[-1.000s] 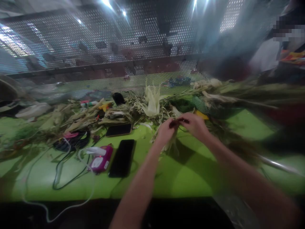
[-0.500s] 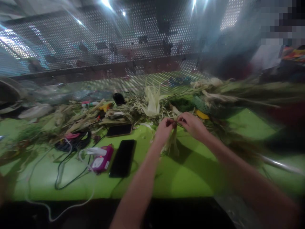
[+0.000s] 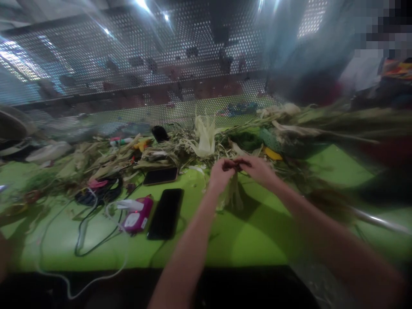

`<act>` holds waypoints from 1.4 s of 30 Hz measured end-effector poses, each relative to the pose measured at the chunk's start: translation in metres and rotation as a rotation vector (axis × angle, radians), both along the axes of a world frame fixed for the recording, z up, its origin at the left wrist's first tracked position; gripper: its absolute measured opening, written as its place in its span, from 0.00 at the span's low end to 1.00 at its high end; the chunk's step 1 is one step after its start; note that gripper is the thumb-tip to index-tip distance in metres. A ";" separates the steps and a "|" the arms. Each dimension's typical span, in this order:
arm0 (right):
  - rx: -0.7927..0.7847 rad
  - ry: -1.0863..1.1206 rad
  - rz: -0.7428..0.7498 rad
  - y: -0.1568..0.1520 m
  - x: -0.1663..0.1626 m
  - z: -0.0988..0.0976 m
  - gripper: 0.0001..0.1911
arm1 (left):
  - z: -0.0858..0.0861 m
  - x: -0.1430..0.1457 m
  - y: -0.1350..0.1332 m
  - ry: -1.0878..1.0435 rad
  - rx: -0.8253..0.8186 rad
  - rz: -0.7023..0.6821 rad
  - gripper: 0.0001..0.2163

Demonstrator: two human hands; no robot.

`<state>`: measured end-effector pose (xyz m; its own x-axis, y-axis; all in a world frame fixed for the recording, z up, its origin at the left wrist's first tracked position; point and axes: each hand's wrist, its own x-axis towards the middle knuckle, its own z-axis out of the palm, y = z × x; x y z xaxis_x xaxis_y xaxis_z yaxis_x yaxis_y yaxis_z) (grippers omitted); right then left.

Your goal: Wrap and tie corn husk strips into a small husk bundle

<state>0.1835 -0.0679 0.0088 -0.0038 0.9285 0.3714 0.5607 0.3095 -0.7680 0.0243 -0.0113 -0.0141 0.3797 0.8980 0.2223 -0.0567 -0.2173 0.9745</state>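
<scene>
My left hand [image 3: 220, 174] and my right hand [image 3: 255, 168] meet over the green table [image 3: 257, 240], fingers pinched together on a small bundle of pale dried husk strips [image 3: 232, 195] that hangs down from them. A dark bit shows between the fingertips, too blurred to name. Just behind the hands lies a long heap of dried husks and leaves [image 3: 180, 150].
Left of my hands lie a black phone [image 3: 165, 213], a second phone [image 3: 160, 175], a pink device [image 3: 137, 218] with white and dark cables. A perforated metal screen [image 3: 135, 68] stands behind the heap. Another person [image 3: 376, 73] is at the far right.
My hands stayed together on the husk bundle, shifting slightly; the fingers have closed tighter toward each other and the right hand has dropped a little.
</scene>
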 end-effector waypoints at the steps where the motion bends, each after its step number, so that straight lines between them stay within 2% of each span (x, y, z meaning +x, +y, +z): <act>1: -0.010 0.026 -0.007 0.002 0.000 -0.004 0.15 | 0.001 0.000 -0.001 0.016 0.030 0.012 0.08; 6: -0.056 0.223 -0.031 0.010 -0.001 -0.017 0.13 | 0.006 -0.003 -0.008 0.172 0.244 0.138 0.09; 10: -0.066 0.266 -0.056 0.011 -0.002 -0.019 0.12 | 0.009 -0.003 -0.015 0.261 0.438 0.233 0.10; 15: -0.083 0.314 -0.045 0.010 -0.004 -0.015 0.10 | 0.014 -0.004 -0.020 0.271 0.534 0.235 0.08; 21: -0.114 0.400 0.033 0.010 -0.003 -0.010 0.11 | 0.006 -0.004 -0.010 0.125 0.487 0.197 0.10; 30: -0.082 0.318 -0.088 0.007 -0.004 -0.004 0.07 | 0.005 -0.003 -0.009 0.094 0.400 0.136 0.09; 35: -0.142 0.288 -0.123 0.004 -0.002 0.002 0.04 | 0.002 -0.003 -0.005 0.031 0.189 0.102 0.05; 40: -0.157 0.135 -0.225 0.004 0.010 0.003 0.01 | 0.000 -0.004 0.000 -0.067 -0.009 0.149 0.05; 42: -0.151 0.136 -0.248 0.004 0.012 0.004 0.01 | 0.000 -0.004 0.000 -0.112 -0.096 0.147 0.06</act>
